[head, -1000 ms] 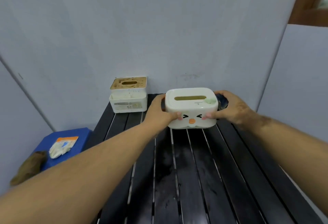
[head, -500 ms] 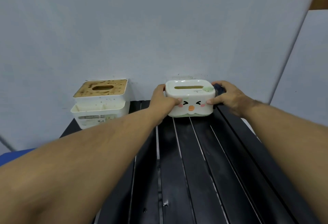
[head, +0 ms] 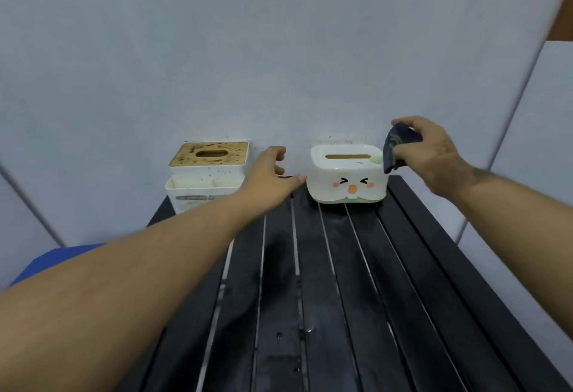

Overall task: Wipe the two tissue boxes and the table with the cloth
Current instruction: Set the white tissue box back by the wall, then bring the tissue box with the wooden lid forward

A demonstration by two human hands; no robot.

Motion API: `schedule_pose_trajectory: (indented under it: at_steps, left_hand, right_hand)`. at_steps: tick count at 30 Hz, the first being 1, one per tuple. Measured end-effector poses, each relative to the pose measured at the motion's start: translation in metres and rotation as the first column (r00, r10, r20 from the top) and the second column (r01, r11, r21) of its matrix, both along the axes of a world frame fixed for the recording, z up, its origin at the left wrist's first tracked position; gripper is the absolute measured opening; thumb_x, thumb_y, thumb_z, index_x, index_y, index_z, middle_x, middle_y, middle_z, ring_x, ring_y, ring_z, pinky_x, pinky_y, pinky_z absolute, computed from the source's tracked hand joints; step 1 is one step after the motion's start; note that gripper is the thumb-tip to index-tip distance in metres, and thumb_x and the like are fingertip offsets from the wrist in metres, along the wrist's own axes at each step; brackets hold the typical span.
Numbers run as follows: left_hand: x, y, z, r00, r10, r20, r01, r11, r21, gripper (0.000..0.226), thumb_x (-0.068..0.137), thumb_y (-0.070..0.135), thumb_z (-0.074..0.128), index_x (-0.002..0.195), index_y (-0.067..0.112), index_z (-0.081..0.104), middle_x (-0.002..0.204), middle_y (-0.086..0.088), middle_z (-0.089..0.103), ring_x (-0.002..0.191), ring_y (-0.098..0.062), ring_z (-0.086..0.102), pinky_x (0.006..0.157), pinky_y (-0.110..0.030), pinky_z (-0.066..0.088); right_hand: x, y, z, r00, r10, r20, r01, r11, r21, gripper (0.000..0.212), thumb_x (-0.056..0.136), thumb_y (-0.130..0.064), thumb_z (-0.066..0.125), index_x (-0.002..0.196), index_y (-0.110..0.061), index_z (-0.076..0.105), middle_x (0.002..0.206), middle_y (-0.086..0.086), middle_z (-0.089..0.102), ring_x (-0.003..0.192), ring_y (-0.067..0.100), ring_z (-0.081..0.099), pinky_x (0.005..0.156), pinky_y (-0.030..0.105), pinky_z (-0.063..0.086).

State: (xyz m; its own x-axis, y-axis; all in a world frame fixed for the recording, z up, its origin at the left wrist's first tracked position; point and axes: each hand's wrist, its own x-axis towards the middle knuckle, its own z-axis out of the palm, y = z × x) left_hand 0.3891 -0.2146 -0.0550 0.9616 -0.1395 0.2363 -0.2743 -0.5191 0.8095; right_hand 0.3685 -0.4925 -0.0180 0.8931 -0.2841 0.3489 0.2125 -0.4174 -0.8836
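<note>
A dark, limp cloth (head: 393,151) hangs pinched in the right hand (head: 434,156), just above the glossy, rounded white tissue box (head: 346,179) with a cartoon face. The left hand (head: 269,179), fingers relaxed and holding nothing, hovers between the two boxes; beyond it stands the speckled, wood-topped tissue box (head: 206,171). Both rest on the black slatted table (head: 341,298).

The left forearm hides the lower left corner of the brown-lidded box (head: 207,174) and the table's (head: 341,283) left edge. The right hand (head: 431,156) covers most of the cloth (head: 391,152), which hides the face box's (head: 347,179) top right corner. The frame's bottom edge cuts off the table's near end. Print on the brown-lidded box's label is too small to read.
</note>
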Motion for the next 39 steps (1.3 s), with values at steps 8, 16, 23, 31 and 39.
schedule_pose_trajectory:
  at_steps: [8, 16, 23, 31, 39]
  left_hand:
    - [-0.025, 0.15, 0.017, 0.958, 0.24, 0.155, -0.264, 0.95, 0.166, 0.057, 0.089, 0.025, 0.078, 0.14, 0.019, 0.052, 0.137, 0.0, 0.049, 0.114, -0.014, 0.051, 0.092, -0.023, 0.043]
    - [-0.003, 0.21, -0.009, 0.952, 0.27, -0.141, -0.253, 0.959, 0.127, 0.098, 0.084, 0.024, 0.085, 0.16, 0.015, 0.025, 0.163, -0.004, 0.035, 0.144, -0.027, 0.042, 0.114, -0.045, 0.042]
    - [0.015, 0.203, -0.028, 0.978, 0.165, -0.129, -0.171, 0.985, -0.034, 0.072, 0.086, 0.009, 0.081, 0.148, 0.02, 0.044, 0.118, 0.01, 0.058, 0.101, -0.006, 0.061, 0.073, -0.018, 0.052]
    - [0.015, 0.202, -0.03, 0.976, 0.196, -0.096, -0.204, 0.975, -0.087, 0.064, 0.087, 0.009, 0.081, 0.141, 0.02, 0.048, 0.128, -0.001, 0.057, 0.101, -0.01, 0.061, 0.075, -0.026, 0.056]
    - [-0.061, 0.172, -0.009, 0.984, 0.176, -0.002, -0.175, 0.978, -0.11, 0.062, 0.082, 0.013, 0.086, 0.133, 0.017, 0.051, 0.108, 0.016, 0.059, 0.098, -0.01, 0.063, 0.087, -0.029, 0.058]
  right_hand:
    - [-0.013, 0.148, 0.002, 0.938, 0.331, -0.099, -0.337, 0.94, -0.045, 0.054, 0.076, 0.006, 0.06, 0.121, -0.023, 0.059, 0.104, -0.009, 0.061, 0.095, 0.012, 0.06, 0.068, 0.016, 0.05]
    - [0.027, 0.229, -0.041, 0.929, 0.343, -0.136, -0.365, 0.912, -0.188, 0.047, 0.081, 0.004, 0.064, 0.124, -0.011, 0.052, 0.106, -0.003, 0.057, 0.098, 0.016, 0.055, 0.061, 0.002, 0.041]
    - [0.046, 0.25, -0.069, 0.933, 0.346, -0.104, -0.361, 0.898, -0.252, 0.074, 0.067, -0.032, 0.085, 0.129, -0.017, 0.048, 0.115, 0.005, 0.055, 0.103, 0.018, 0.055, 0.093, 0.031, 0.051]
    - [0.038, 0.253, -0.077, 0.94, 0.334, 0.066, -0.31, 0.92, -0.241, 0.066, 0.074, -0.015, 0.082, 0.131, -0.01, 0.048, 0.111, -0.003, 0.056, 0.103, 0.012, 0.053, 0.087, 0.009, 0.042]
    - [-0.037, 0.212, -0.041, 0.937, 0.343, 0.059, -0.312, 0.902, -0.297, 0.062, 0.076, -0.021, 0.081, 0.129, -0.021, 0.048, 0.112, -0.005, 0.057, 0.097, 0.003, 0.054, 0.077, -0.002, 0.038]
